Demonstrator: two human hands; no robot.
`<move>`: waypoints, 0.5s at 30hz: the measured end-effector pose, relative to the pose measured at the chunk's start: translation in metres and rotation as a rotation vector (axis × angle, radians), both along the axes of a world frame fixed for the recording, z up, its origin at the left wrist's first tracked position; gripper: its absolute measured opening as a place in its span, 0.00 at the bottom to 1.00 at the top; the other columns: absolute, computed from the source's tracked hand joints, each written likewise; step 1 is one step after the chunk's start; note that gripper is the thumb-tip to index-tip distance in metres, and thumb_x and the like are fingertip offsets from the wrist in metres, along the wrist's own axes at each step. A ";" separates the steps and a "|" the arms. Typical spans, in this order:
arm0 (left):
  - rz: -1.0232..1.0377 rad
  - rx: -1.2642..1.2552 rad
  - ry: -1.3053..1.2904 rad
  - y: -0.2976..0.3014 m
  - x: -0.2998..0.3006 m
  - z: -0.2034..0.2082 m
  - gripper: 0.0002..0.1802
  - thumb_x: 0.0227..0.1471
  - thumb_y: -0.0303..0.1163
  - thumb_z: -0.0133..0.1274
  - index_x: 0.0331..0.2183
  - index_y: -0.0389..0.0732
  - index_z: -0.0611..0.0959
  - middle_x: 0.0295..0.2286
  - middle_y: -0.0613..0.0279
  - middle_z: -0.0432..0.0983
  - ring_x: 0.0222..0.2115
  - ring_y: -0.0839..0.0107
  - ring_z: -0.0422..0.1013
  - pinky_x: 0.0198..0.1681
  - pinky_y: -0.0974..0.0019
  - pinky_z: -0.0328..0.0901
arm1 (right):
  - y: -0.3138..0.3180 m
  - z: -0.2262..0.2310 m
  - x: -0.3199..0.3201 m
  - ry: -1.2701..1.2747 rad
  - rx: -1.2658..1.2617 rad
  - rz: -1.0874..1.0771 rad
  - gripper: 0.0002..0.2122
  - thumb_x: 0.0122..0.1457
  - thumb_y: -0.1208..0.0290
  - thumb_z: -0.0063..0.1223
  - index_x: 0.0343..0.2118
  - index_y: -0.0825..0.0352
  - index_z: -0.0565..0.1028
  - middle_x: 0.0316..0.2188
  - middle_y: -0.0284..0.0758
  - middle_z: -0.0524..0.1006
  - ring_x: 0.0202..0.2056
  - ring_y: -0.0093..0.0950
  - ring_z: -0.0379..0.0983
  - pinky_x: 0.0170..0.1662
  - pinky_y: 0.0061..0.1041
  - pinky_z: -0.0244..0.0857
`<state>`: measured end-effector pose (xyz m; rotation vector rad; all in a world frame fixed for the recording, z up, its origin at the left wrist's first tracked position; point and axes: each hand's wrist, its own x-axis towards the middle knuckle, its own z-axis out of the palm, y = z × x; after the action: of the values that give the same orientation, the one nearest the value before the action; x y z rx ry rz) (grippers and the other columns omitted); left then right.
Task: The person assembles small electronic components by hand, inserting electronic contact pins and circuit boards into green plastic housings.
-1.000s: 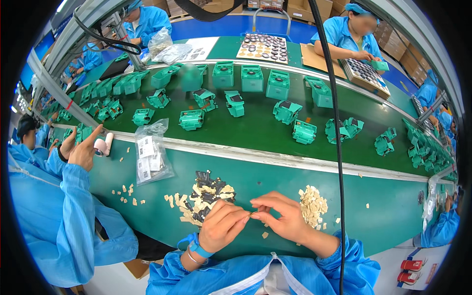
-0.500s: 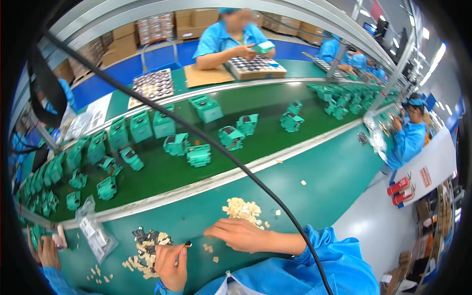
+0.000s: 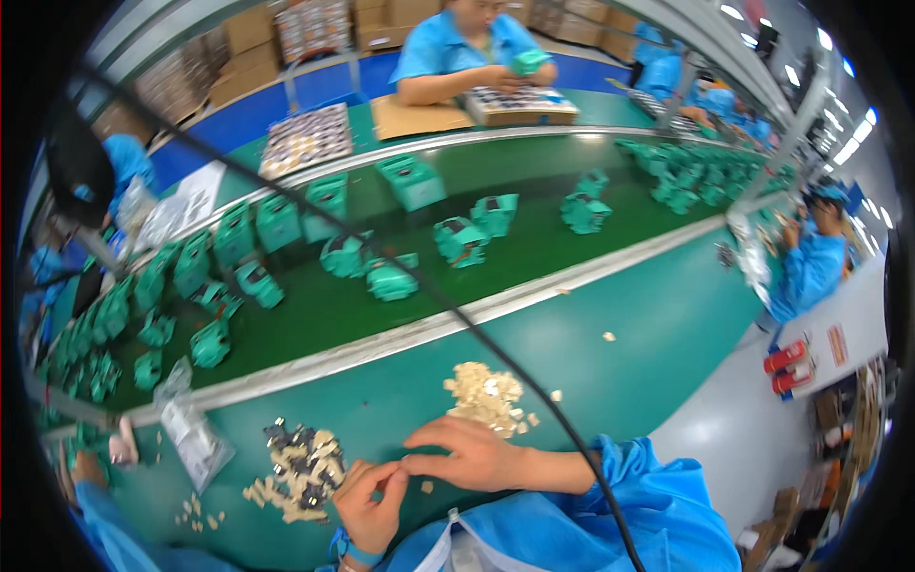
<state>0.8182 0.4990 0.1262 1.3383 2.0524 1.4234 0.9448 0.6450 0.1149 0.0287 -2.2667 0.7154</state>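
Observation:
My left hand (image 3: 367, 500) and my right hand (image 3: 457, 456) meet fingertip to fingertip over the green worktop (image 3: 610, 381), pinching a tiny part between them that I cannot make out clearly. Just left of my left hand lies a mixed heap of small dark and cream parts (image 3: 300, 467). Right behind my right hand sits a pile of small cream parts (image 3: 484, 391). Both forearms wear blue sleeves, and a blue strap circles my left wrist.
A dark green conveyor belt (image 3: 534, 253) carries several teal plastic housings (image 3: 391, 276). A clear plastic bag (image 3: 191, 434) lies to the left. A person in blue (image 3: 467, 48) works across the belt; another sits at the right (image 3: 810, 262). A black cable crosses the view.
The view has swung and tilted to the right. My hands stay together at the piles, and my left hand has come closer to the right one.

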 end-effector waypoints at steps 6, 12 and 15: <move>-0.014 0.149 0.202 0.009 -0.001 0.003 0.09 0.40 0.18 0.61 0.29 0.34 0.82 0.24 0.58 0.77 0.22 0.67 0.70 0.23 0.69 0.64 | 0.001 0.001 -0.009 0.128 -0.282 -0.091 0.17 0.42 0.76 0.65 0.38 0.66 0.77 0.33 0.38 0.76 0.32 0.34 0.74 0.30 0.26 0.68; 0.016 0.117 0.128 0.003 -0.002 0.007 0.08 0.42 0.20 0.60 0.30 0.35 0.83 0.24 0.59 0.77 0.21 0.70 0.70 0.22 0.71 0.63 | 0.011 -0.003 -0.016 0.167 0.095 -0.001 0.13 0.35 0.77 0.61 0.30 0.65 0.79 0.29 0.32 0.74 0.28 0.28 0.70 0.27 0.24 0.65; -0.020 0.038 -0.178 -0.002 -0.004 0.000 0.07 0.46 0.23 0.58 0.32 0.35 0.83 0.24 0.60 0.79 0.20 0.75 0.70 0.23 0.73 0.64 | 0.017 0.002 -0.014 0.173 0.251 0.025 0.12 0.38 0.75 0.59 0.31 0.64 0.79 0.27 0.30 0.73 0.29 0.26 0.68 0.26 0.23 0.63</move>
<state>0.8145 0.4972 0.1265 1.1955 1.9025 1.5209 0.9309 0.6617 0.1164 0.2302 -2.1785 0.4197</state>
